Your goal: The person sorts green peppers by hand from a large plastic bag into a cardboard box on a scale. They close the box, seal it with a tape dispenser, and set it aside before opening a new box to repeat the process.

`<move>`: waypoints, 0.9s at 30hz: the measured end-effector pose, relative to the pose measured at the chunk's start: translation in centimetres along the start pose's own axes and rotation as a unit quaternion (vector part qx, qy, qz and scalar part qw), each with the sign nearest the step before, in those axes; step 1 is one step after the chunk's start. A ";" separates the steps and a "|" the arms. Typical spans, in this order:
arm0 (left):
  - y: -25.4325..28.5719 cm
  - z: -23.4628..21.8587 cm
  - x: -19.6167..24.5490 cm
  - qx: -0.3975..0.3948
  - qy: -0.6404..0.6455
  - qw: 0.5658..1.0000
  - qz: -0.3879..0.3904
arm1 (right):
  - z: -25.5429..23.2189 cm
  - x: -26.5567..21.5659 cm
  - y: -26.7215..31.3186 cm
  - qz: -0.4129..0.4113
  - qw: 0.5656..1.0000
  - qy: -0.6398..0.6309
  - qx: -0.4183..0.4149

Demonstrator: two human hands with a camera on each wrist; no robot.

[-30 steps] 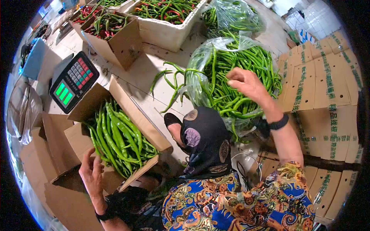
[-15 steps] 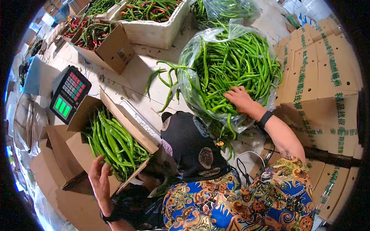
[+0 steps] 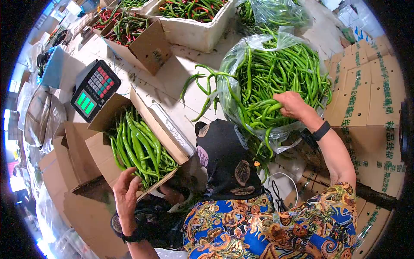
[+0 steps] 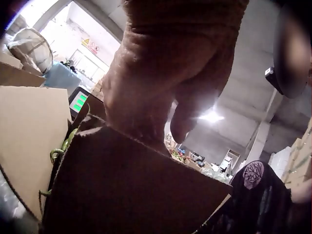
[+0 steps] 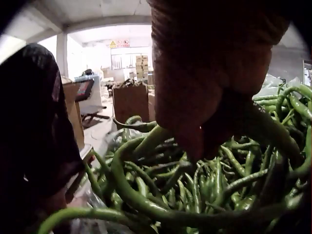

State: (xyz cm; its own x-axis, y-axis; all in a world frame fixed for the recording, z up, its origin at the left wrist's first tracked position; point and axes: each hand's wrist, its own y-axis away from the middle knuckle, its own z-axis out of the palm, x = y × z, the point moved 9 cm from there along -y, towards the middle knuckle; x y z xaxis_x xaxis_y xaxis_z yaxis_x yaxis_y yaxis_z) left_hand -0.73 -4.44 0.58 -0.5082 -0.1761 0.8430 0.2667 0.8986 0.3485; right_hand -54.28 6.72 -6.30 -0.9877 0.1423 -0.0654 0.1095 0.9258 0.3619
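My right hand [image 3: 291, 105] grips a few long green chili peppers [image 3: 269, 104] at the near side of a clear plastic bag [image 3: 228, 64] heaped with more of them. In the right wrist view, curved peppers [image 5: 126, 183] loop around beneath the hand. My left hand [image 3: 126, 190], fingers loosely bent, is at the near edge of an open cardboard box [image 3: 148, 127] filled with green chili peppers [image 3: 140, 149]. From the left wrist, a cardboard flap [image 4: 122, 190] hides the fingertips. The box lies on a white scale platform [image 3: 172, 129].
A scale display [image 3: 95, 90] with lit green digits stands beyond the box. Farther back are a white foam crate [image 3: 194, 34] and a cardboard box [image 3: 151, 49] of mixed peppers. Stacked cartons [image 3: 366, 103] rise at the right. My patterned knee [image 3: 224, 159] sits between box and bag.
My right hand came down onto the bagged peppers and now holds some of them, raised slightly. The left hand stays beside the box, a little closer to its peppers. The head view has shifted.
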 end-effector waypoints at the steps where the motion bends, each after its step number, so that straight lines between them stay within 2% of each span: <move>1: 0.0 0.3 0.1 -0.010 -0.010 1.000 -0.008 | -0.5 -0.2 -0.1 0.000 1.000 0.000 0.000; 3: -0.1 0.6 -0.4 -0.013 -0.008 1.000 -0.009 | -2.8 0.7 -0.1 0.071 0.993 -0.061 0.070; 4: 0.0 0.7 -0.4 -0.016 -0.012 1.000 -0.002 | -4.9 2.0 -0.2 0.098 0.980 -0.107 0.137; 5: 0.1 0.7 -0.4 -0.019 -0.017 1.000 0.004 | -6.4 3.7 0.1 0.148 0.950 -0.209 0.181; 7: 0.5 0.6 -0.2 -0.019 -0.026 0.999 0.000 | -6.5 5.6 -0.1 0.197 0.875 -0.411 0.165; 8: 0.5 0.7 0.0 -0.019 -0.033 0.999 -0.004 | -5.6 5.6 -0.4 0.201 0.852 -0.458 0.157; 9: 0.5 0.9 0.1 -0.019 -0.031 0.999 -0.003 | -2.8 6.3 -1.5 0.217 0.862 -0.446 0.100; 11: 0.8 1.0 -0.6 -0.011 0.008 0.999 -0.041 | -0.5 3.5 -3.3 0.187 0.950 -0.245 0.042; 13: 1.0 1.6 -0.5 -0.014 0.011 0.999 -0.036 | 4.0 1.1 -6.0 0.154 0.978 -0.143 0.006; 15: 1.1 1.8 -0.6 -0.015 0.012 0.999 -0.031 | 6.5 -1.5 -7.0 0.155 0.972 -0.175 0.001; 17: 1.2 1.9 -0.3 -0.028 -0.008 1.000 -0.004 | 8.3 -3.3 -7.3 0.173 0.953 -0.236 -0.081; 19: 1.3 1.9 -0.1 -0.027 -0.008 1.000 0.001 | 9.0 -3.9 -7.3 0.174 0.958 -0.221 -0.059; 22: 1.3 2.0 -0.9 -0.004 0.036 0.999 -0.035 | 7.7 -5.0 -7.5 0.075 0.967 -0.241 -0.021; 23: 1.3 2.1 -0.8 -0.005 0.023 0.999 -0.026 | 9.0 -3.3 -8.4 0.071 0.976 -0.201 -0.037; 25: 1.4 2.0 -0.9 0.001 0.011 1.000 -0.018 | 8.2 -2.1 -7.8 0.081 0.971 -0.226 0.000; 26: 1.4 1.9 -0.8 -0.002 0.004 1.000 -0.008 | 8.2 -2.6 -7.4 0.045 0.978 -0.201 -0.040; 27: 1.5 1.9 -0.6 -0.005 -0.003 1.000 0.001 | 7.7 -3.1 -7.3 0.039 0.978 -0.200 -0.040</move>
State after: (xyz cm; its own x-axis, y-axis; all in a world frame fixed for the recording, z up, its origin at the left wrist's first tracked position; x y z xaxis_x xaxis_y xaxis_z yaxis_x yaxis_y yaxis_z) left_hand -1.59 -2.21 -0.24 -0.5125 -0.1714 0.8414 0.2759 0.8951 0.3504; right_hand -51.15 2.20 -15.87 -0.8519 0.3527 -0.3871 0.1587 0.8783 0.4509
